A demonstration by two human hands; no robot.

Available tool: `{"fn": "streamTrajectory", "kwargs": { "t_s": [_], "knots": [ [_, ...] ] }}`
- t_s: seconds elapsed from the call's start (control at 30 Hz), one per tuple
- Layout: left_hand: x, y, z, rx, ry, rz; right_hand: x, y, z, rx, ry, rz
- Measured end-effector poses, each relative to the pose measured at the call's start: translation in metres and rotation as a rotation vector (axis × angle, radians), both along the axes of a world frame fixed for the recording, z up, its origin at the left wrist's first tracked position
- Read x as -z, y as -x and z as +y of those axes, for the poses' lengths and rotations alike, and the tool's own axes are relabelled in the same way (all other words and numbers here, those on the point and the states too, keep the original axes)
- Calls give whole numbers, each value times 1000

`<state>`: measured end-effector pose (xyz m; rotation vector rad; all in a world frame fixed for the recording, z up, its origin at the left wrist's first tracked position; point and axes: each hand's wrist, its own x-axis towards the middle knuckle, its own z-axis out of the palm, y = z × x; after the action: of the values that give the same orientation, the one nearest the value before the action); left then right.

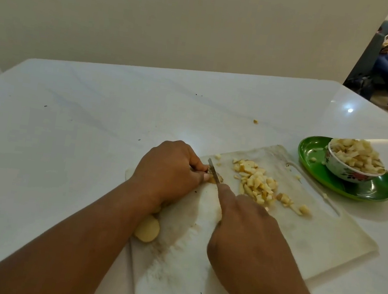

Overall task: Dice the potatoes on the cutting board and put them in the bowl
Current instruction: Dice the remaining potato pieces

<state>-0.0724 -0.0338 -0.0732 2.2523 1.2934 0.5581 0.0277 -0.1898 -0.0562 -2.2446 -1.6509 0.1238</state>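
On the white cutting board (312, 238), my left hand (170, 168) pinches a small potato piece (213, 180) at the board's far left. My right hand (250, 234) grips a knife (214, 173), index finger laid along its spine, and the blade rests against that piece. A pile of diced potato (260, 184) lies on the far part of the board. Another potato piece (147, 231) lies at the board's left edge, partly under my left forearm. A floral bowl (344, 171) heaped with diced potato stands to the right.
The bowl sits on a green plate (366, 193) just beyond the board's right corner. A stray potato cube (256, 121) lies on the white table (78, 130) farther back. A person sits on a sofa at the far right, beyond the table.
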Motion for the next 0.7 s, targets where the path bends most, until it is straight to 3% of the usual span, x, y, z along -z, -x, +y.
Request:
{"fn": "streamTrajectory", "kwargs": {
  "t_s": [0.27, 0.47, 0.7],
  "knots": [
    [-2, 0, 3, 18, 20, 10, -15, -1, -43, -39, 162, 64],
    [1, 3, 0, -30, 21, -50, -13, -1, -14, -13, -17, 17],
    [3, 0, -2, -51, -3, -29, 3, 1, -8, -31, 14, 31]
  ]
}}
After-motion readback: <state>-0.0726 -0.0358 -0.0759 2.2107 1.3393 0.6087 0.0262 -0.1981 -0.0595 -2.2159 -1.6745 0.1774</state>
